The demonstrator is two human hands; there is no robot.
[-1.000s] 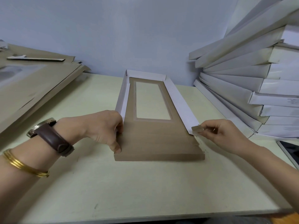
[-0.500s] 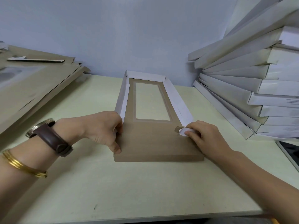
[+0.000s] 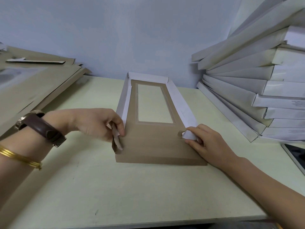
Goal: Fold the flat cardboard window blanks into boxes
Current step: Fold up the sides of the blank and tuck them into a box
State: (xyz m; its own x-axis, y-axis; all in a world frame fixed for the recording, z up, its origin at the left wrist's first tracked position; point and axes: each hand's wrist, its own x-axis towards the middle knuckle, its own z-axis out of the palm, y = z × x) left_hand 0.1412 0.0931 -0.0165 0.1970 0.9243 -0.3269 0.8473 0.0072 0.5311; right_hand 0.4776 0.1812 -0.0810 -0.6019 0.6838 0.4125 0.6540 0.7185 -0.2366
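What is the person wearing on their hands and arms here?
The left wrist carries a watch with a dark brown leather strap and a metal case. Further up that forearm sit a few thin gold bangles. The left hand and right hand have no gloves, and both forearms are uncovered as far as the frame shows.

No text, label, brand or number can be read anywhere. The only print in view is on the stack of flat white cardboard boxes (image 3: 247, 90) leaning at the right of the worktop. A few faint grey lines sit on the end face of one box midway up the stack, and a few more on the end face of a box lower down. Both are too small and blurred to make out.
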